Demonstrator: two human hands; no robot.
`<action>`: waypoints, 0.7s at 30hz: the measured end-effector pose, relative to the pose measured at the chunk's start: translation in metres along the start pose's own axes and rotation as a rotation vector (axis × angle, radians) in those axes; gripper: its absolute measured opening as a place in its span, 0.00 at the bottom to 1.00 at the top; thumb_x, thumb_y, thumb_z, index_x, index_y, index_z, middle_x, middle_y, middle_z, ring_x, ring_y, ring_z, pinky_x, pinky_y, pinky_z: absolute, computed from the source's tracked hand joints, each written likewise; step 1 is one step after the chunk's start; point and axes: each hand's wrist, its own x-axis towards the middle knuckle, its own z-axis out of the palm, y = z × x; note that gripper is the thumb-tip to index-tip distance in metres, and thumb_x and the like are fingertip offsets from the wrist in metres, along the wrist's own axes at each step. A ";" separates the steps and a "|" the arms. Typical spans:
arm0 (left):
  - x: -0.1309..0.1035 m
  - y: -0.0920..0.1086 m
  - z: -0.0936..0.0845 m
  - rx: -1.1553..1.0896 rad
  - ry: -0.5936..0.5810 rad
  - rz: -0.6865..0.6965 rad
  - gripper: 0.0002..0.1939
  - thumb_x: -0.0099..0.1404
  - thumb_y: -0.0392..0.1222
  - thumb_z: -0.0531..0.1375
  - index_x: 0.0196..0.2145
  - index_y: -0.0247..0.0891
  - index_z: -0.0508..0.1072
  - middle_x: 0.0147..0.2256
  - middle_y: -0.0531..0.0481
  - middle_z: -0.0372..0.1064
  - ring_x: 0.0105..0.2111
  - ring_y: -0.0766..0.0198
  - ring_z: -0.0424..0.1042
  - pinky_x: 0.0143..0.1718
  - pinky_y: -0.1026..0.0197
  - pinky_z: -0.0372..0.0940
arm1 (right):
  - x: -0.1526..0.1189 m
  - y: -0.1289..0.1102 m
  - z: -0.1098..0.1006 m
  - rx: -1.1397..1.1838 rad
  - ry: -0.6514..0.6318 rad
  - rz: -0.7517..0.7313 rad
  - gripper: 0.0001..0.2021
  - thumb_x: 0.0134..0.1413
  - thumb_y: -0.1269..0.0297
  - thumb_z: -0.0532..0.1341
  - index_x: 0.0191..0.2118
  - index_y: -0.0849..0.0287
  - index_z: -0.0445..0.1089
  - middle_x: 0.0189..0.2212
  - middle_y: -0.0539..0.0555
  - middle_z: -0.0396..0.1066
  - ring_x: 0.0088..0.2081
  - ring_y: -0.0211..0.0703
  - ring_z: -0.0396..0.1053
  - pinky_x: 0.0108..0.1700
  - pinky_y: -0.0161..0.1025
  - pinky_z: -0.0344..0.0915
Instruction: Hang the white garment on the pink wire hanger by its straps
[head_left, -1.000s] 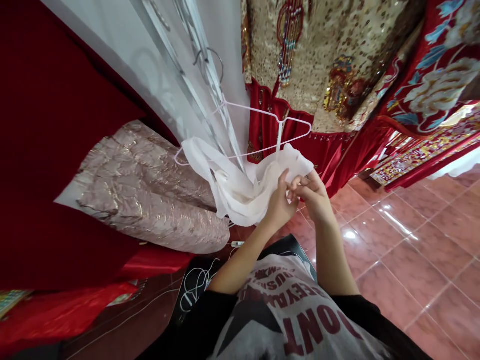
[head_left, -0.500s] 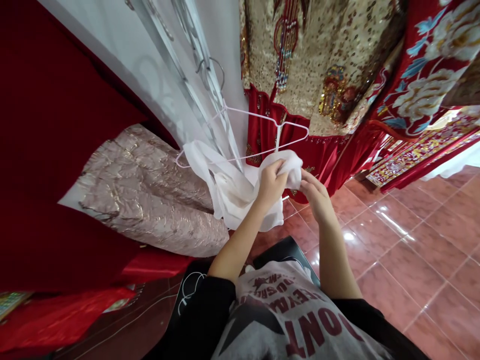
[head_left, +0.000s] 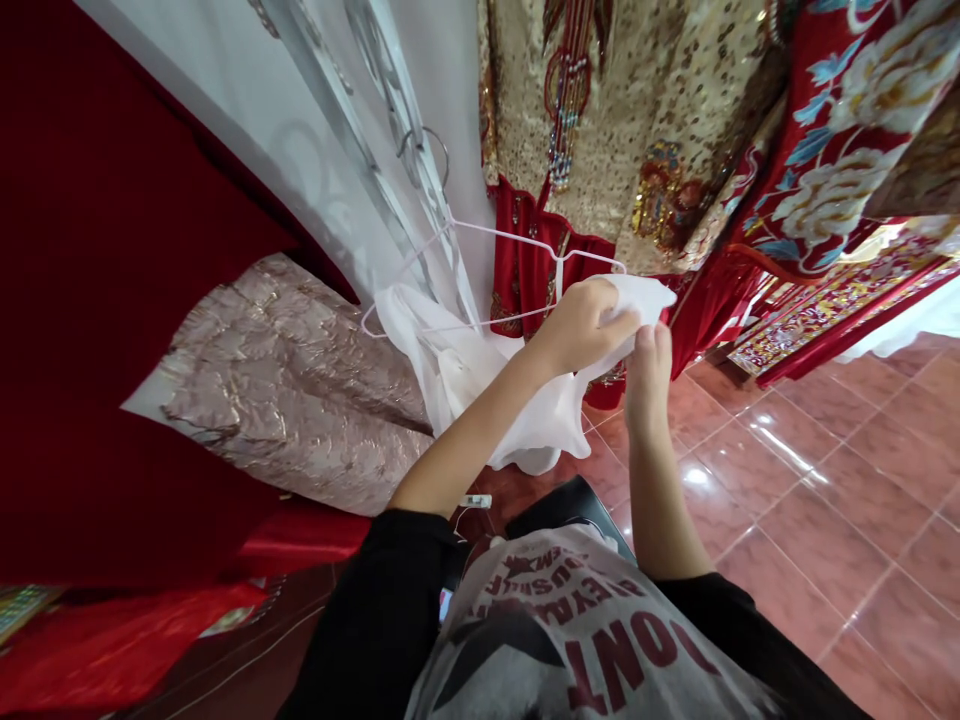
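Observation:
A sheer white cloth garment [head_left: 480,385] hangs from a pale pink hanger [head_left: 517,238], whose metal hook is on the white metal rack [head_left: 420,190]. My left hand [head_left: 589,325] grips the upper right part of the garment, fingers bent round the fabric near the hanger's right end. Just below and to the right, my right hand [head_left: 649,365] pinches the cloth's edge between its fingers. The garment's exact kind is not clear, and part of it is hidden behind my left forearm.
A pinkish textured garment [head_left: 292,390] hangs at the left beside a large red cloth [head_left: 90,300]. Gold sequinned costumes [head_left: 607,130] and a red embroidered piece [head_left: 840,150] hang at the right. Below are a black seat [head_left: 574,510] and reddish floor tiles [head_left: 787,500].
Both hands have moved right, drawing the garment's upper right part outward past the hanger's end. My right hand has turned upright and closed on the cloth's edge.

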 end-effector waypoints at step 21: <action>-0.042 -0.056 -0.061 0.478 -0.156 -0.251 0.15 0.79 0.39 0.55 0.57 0.38 0.77 0.54 0.40 0.80 0.55 0.51 0.78 0.59 0.50 0.69 | 0.113 -0.012 -0.002 0.039 0.020 -0.047 0.18 0.65 0.43 0.63 0.42 0.54 0.73 0.24 0.48 0.69 0.25 0.42 0.71 0.28 0.40 0.67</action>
